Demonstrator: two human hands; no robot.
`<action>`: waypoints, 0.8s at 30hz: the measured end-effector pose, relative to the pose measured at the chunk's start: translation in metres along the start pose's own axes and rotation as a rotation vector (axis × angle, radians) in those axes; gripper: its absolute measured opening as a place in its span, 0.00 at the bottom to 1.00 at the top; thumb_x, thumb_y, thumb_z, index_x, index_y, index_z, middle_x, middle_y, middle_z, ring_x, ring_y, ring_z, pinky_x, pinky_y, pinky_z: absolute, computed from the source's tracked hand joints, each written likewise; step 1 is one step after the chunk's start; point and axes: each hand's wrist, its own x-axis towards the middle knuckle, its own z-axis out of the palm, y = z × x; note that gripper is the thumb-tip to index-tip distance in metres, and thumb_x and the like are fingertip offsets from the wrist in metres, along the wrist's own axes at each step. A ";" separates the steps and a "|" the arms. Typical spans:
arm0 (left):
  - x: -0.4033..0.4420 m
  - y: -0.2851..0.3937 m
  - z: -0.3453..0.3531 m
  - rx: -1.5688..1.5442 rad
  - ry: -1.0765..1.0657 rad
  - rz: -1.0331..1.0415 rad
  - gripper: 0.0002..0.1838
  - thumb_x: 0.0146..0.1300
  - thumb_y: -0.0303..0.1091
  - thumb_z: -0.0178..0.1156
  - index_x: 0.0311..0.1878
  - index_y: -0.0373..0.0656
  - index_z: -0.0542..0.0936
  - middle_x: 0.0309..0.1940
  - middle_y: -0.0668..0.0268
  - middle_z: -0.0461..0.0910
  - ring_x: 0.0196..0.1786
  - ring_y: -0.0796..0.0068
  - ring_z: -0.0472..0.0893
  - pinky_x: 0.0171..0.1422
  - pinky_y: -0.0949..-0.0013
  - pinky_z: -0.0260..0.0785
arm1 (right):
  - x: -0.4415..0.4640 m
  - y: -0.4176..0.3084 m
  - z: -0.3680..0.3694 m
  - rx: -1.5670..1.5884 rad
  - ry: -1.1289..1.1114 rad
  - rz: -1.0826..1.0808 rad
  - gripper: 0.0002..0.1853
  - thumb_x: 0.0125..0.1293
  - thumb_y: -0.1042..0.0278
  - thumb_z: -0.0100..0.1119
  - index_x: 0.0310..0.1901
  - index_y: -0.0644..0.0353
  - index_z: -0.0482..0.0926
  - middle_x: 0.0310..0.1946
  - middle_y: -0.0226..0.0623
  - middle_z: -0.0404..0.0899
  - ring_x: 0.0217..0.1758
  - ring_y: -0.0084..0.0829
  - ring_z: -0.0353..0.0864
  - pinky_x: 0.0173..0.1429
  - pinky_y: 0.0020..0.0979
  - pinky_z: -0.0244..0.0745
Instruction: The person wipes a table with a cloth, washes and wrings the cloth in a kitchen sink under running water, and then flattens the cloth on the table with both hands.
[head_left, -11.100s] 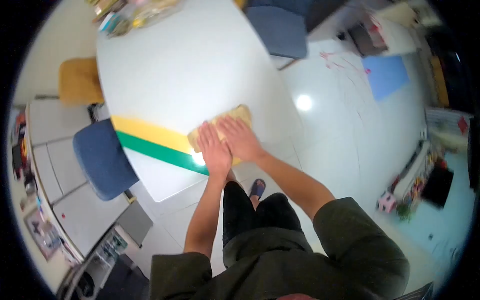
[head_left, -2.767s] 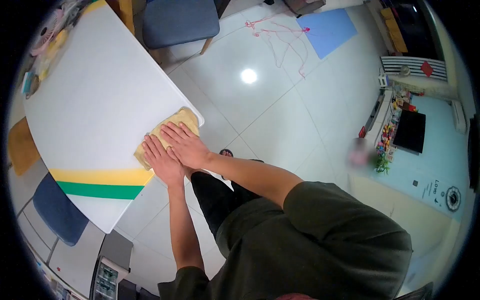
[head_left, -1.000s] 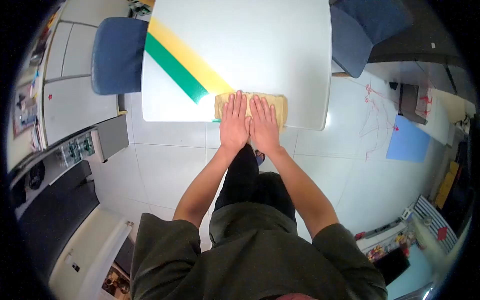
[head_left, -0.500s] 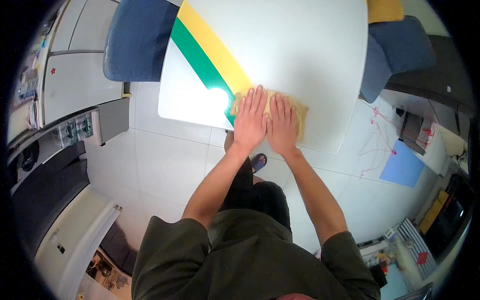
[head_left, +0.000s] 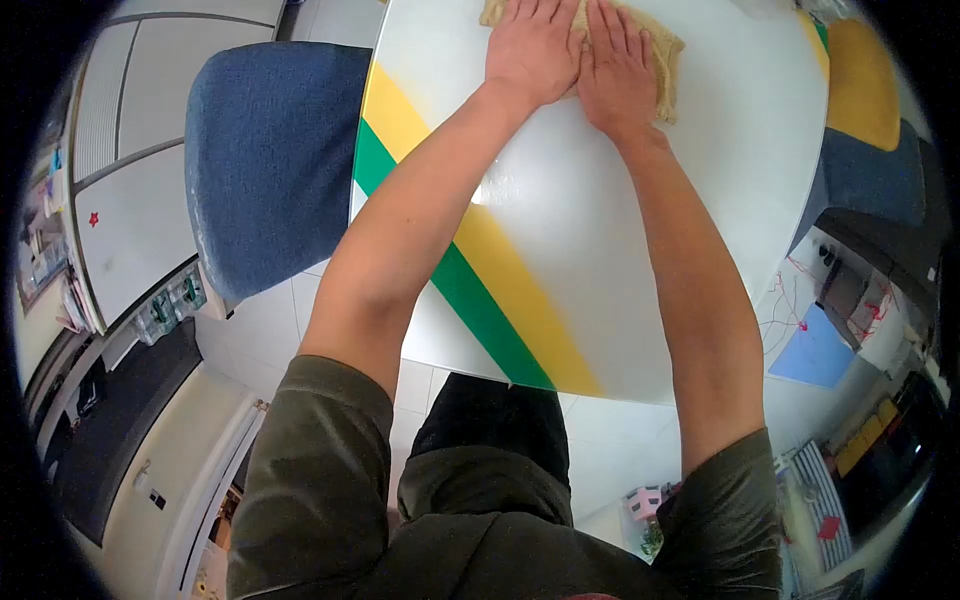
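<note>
A tan cloth [head_left: 667,70] lies spread on the white table [head_left: 735,190], toward its far side. My left hand [head_left: 537,52] rests flat on the cloth, its fingers stretched forward. Beside it, nearly touching, my right hand [head_left: 618,78] presses flat on the same cloth with fingers extended. Parts of the cloth under both palms are hidden, and its far edge runs up to the top of the view. Below my forearms, a green stripe [head_left: 485,310] and a yellow stripe [head_left: 535,300] cross the tabletop diagonally.
A blue chair [head_left: 270,170] stands against the table's left side. On the right are a yellow-backed chair [head_left: 862,85] and a blue seat [head_left: 880,180]. A blue sheet [head_left: 812,345] and tangled red string [head_left: 790,310] lie on the floor at right.
Both hands have pushed the cloth away from the near edge toward the far side of the table. My arms are stretched out further, and the view has shifted forward.
</note>
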 end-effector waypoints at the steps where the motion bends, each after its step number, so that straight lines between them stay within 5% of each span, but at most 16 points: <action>1: 0.001 -0.002 0.002 -0.019 -0.005 -0.003 0.34 0.76 0.43 0.47 0.79 0.32 0.65 0.81 0.47 0.60 0.84 0.49 0.57 0.89 0.50 0.41 | 0.001 0.000 0.000 -0.027 0.021 -0.008 0.31 0.81 0.57 0.39 0.81 0.58 0.60 0.81 0.39 0.61 0.85 0.39 0.55 0.87 0.47 0.46; 11: -0.041 0.015 -0.001 0.088 0.006 -0.061 0.32 0.76 0.41 0.49 0.78 0.33 0.67 0.80 0.49 0.63 0.83 0.52 0.60 0.87 0.52 0.47 | -0.036 0.002 0.006 0.073 0.032 -0.159 0.31 0.82 0.58 0.40 0.82 0.59 0.57 0.83 0.41 0.56 0.87 0.43 0.50 0.88 0.53 0.42; 14: -0.122 0.038 -0.018 0.005 0.038 -0.102 0.32 0.76 0.42 0.49 0.80 0.39 0.65 0.83 0.56 0.60 0.85 0.55 0.57 0.89 0.53 0.45 | -0.106 -0.027 -0.009 0.022 0.005 -0.180 0.31 0.81 0.59 0.41 0.80 0.63 0.59 0.82 0.45 0.58 0.87 0.44 0.51 0.87 0.54 0.43; 21: -0.350 0.139 -0.119 -0.139 -0.202 -0.264 0.36 0.73 0.40 0.52 0.81 0.36 0.61 0.84 0.51 0.56 0.85 0.48 0.54 0.88 0.48 0.45 | -0.347 -0.113 -0.081 0.163 -0.264 -0.149 0.33 0.79 0.61 0.45 0.81 0.62 0.58 0.83 0.43 0.57 0.88 0.43 0.50 0.88 0.53 0.41; 24: -0.418 0.176 -0.142 -0.129 -0.275 -0.360 0.36 0.73 0.40 0.53 0.82 0.39 0.61 0.85 0.56 0.55 0.86 0.54 0.53 0.89 0.51 0.44 | -0.421 -0.132 -0.105 0.225 -0.345 -0.143 0.33 0.78 0.62 0.47 0.81 0.62 0.59 0.83 0.42 0.57 0.88 0.43 0.50 0.88 0.53 0.42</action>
